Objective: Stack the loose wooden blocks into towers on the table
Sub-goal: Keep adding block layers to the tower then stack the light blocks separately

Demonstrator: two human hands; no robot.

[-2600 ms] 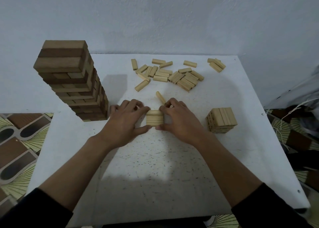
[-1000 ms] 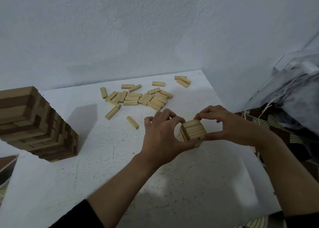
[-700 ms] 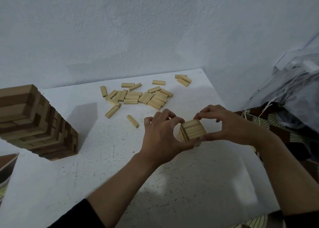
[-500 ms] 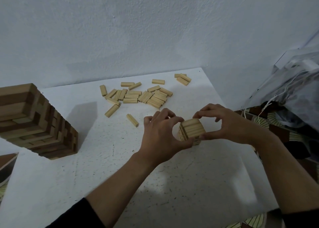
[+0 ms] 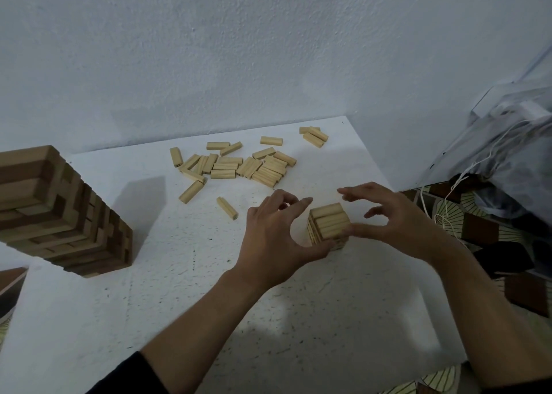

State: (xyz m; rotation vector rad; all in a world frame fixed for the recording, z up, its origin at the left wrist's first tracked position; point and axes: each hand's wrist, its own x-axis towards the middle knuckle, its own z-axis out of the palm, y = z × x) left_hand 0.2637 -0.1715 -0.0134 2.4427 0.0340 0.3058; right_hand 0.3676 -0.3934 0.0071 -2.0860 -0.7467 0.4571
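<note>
Both hands have come off the small tower [image 5: 328, 223] since half a second ago, when their fingertips closed over its top layer; the tower itself has not shifted.

From the head camera, the left hand [image 5: 274, 238] stands just left of the tower and the right hand [image 5: 400, 223] just right of it. Each is spread wide with its fingers loosely bent in the air, grasping nothing. Both thumbs reach in: the left one covers the tower's lower front edge and the right one its right side. Whether either presses the wood is hard to tell. They hide the bottom layers, so the count of layers cannot be made out.

What shows of the tower is pale wood, with three blocks lying side by side on top and crosswise block ends below. It stands upright on the white table [image 5: 179, 304], near the right edge.

Well behind it the loose blocks [image 5: 239, 165] lie scattered by the wall, and a single block [image 5: 227, 208] lies nearer the left hand. The large tower [image 5: 59, 214] of darker wood is cut off by the picture's left edge.
</note>
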